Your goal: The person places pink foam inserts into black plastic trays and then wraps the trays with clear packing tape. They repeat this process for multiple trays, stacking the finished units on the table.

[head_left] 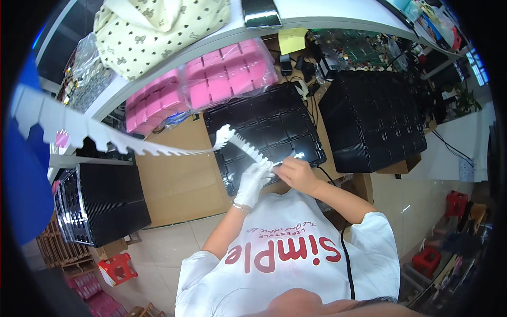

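Observation:
My left hand (254, 182), in a white glove, is closed on a long white strip with a toothed edge, just in front of my chest. From there the strip (245, 146) runs up over the tray, bends sharply, then sweeps away to the upper left. My bare right hand (297, 175) is beside the left one, fingers pinched together at the strip's near end; what lies between the fingertips is too small to make out. Beneath both hands, a shallow black plastic tray (259, 113) with moulded compartments lies on the brown cardboard-covered table (179, 174).
Stacked black trays stand to the right (369, 124) and the left (105, 203). Behind the tray lie pink foam blocks (227, 74) in clear plastic. Above them, a shelf (317, 16) bears a cream patterned bag (158, 34) and a phone (261, 14). Cables (314, 108) run beside the tray.

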Demonstrator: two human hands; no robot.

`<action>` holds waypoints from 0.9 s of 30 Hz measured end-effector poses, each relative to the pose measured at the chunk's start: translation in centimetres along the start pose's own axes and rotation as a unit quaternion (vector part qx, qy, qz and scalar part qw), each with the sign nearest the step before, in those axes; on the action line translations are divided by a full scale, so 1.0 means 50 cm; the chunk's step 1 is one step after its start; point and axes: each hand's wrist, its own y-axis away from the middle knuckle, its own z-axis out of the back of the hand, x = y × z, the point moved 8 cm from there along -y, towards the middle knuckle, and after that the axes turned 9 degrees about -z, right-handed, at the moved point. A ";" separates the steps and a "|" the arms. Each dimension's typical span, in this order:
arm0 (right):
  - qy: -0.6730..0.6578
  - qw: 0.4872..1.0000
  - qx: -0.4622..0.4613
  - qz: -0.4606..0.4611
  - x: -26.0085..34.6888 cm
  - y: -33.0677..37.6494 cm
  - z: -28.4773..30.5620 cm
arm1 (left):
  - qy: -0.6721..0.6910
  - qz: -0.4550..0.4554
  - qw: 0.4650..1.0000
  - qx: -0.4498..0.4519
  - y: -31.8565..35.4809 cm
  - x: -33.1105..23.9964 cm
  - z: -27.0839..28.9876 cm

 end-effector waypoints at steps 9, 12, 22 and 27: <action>-0.071 0.932 0.036 -0.355 -0.292 0.104 0.054 | -0.064 0.014 0.997 -0.044 -0.028 0.015 0.032; -0.023 0.915 0.072 -0.397 -0.336 0.117 0.042 | -0.081 0.012 0.994 -0.067 -0.038 0.031 0.059; 0.024 0.949 0.065 -0.306 -0.323 0.107 0.014 | -0.036 -0.005 0.997 -0.070 -0.041 0.034 0.065; 0.041 0.944 0.093 -0.315 -0.334 0.097 0.012 | -0.035 0.010 0.998 -0.051 -0.045 0.046 0.077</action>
